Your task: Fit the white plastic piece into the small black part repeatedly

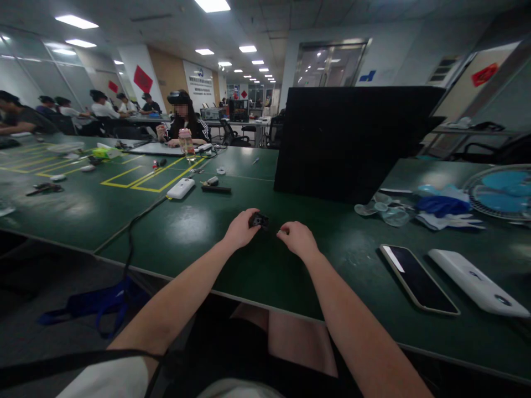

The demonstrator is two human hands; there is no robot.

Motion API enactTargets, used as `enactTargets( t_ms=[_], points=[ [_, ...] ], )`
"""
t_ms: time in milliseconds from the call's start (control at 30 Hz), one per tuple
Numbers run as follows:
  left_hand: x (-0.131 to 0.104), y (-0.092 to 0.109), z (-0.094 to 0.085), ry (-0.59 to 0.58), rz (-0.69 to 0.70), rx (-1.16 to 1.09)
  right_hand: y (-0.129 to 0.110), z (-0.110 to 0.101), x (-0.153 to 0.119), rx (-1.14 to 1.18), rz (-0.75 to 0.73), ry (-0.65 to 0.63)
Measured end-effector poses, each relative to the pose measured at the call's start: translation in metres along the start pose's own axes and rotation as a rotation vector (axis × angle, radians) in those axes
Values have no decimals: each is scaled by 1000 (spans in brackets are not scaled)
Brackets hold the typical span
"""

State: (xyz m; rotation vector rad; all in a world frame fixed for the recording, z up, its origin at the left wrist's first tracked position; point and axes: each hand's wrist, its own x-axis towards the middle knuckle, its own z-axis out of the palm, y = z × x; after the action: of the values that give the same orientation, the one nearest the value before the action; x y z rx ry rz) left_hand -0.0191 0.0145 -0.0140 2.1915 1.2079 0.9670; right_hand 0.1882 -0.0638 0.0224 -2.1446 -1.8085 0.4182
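Left hand: from where I stand, the left hand (pixel 241 229) grasps one small black part (pixel 260 221) between thumb and fingers.
Right hand: the right hand (pixel 299 239) is just beside it, apart from the part, thumb and fingers curled close; I cannot tell whether something tiny is pinched there.
Black part: at the left fingertips, over the near side of the green worktop (pixel 249 271), in front of the person; its finer detail is too small to make out.
Step in hand: seems to be close handling of that part, one hand holding and the other working near it.
Next move: would call, I judge, for a firm left hold and a fine, careful right pinch.
White packs: two near the person, one pack on the left (pixel 181 188), another pack on the far right (pixel 477 282).
Phone: one phone (pixel 418 279), lying just beside the right-hand pack.
Black panel: one large panel (pixel 340 143), upright beyond the right hand.
Fan: one blue fan (pixel 501 190), at the right edge.
Bottle: one bottle (pixel 187 145), before a seated co-worker (pixel 201 131).
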Motion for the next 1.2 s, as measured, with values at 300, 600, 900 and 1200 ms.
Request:
enactTargets(
  t_ms=[300,600,900,1200],
  points=[
    [-4,9,-2,-93,-65,-6,12,-8,2,137,-30,21],
    [-9,18,0,-165,-19,49,-8,0,-5,360,-303,92],
    [-9,17,1,-160,-18,7,-12,4,-4,86,-415,247],
    [-9,22,0,-170,-30,16,-10,6,5,134,-329,203]
  ],
)
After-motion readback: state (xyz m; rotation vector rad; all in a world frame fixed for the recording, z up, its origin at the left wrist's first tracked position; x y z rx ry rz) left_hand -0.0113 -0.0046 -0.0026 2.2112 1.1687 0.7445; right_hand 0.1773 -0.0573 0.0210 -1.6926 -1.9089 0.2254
